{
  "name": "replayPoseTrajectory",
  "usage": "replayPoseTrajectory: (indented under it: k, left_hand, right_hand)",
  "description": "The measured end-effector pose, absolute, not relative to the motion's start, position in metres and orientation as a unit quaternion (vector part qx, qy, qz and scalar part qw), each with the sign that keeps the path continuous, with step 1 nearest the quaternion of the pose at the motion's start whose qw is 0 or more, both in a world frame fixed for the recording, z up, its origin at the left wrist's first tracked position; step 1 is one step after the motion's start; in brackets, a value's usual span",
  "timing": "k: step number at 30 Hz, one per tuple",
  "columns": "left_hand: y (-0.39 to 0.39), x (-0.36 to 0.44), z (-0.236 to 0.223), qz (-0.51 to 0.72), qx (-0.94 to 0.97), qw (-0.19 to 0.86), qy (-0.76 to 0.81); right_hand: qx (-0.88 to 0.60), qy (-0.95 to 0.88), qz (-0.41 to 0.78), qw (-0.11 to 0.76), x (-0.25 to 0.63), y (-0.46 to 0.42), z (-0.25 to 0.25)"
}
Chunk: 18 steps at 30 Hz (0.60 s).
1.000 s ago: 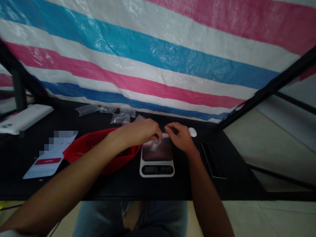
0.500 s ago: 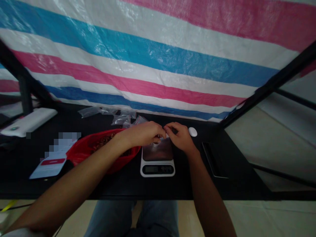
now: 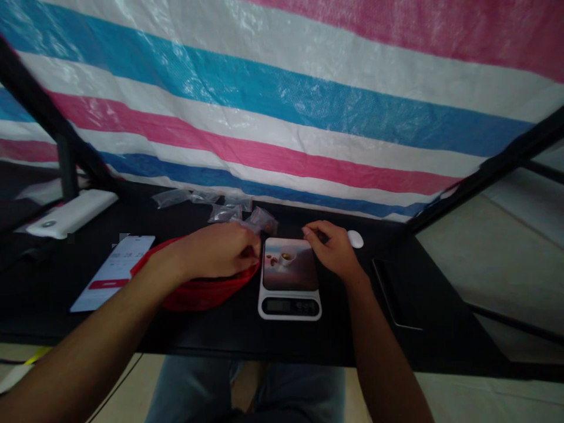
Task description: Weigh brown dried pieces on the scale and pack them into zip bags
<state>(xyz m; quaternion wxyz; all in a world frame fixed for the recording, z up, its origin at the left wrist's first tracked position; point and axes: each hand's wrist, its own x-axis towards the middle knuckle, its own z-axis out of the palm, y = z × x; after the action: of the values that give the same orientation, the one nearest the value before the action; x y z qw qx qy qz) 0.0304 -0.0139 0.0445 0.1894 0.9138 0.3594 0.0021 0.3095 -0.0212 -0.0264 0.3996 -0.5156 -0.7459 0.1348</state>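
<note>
My left hand (image 3: 222, 249) is over the red plastic bag (image 3: 200, 296), its fingers curled closed at the bag's right rim. What those fingers hold, if anything, is hidden. The bag's contents are mostly covered by the hand and forearm. To the right stands a white kitchen scale (image 3: 291, 282), its dark plate printed with a cup and beans. Beside the plate's back right corner is my right hand (image 3: 329, 245), thumb and fingers pinched together. I cannot make out anything between them.
Several small clear zip bags (image 3: 224, 212) lie along the back. A phone (image 3: 94, 294) and a white device (image 3: 73, 214) lie at left. On the right are a white round object (image 3: 355, 239) and a dark flat tray-like object (image 3: 392, 294). A striped sheet (image 3: 282, 111) hangs behind.
My left hand has moved left from above the scale to the red bag, uncovering the scale's plate. My right hand stays by the scale's back right corner. The view has shifted slightly.
</note>
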Motion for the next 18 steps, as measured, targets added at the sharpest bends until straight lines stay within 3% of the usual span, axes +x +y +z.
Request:
replayPoseTrajectory:
  k: [18]
  left_hand:
    - [-0.027,0.030,0.016,-0.050,0.909,0.138,0.390]
  right_hand:
    - [-0.515,-0.751,0.140,0.389,0.306,-0.021,-0.026]
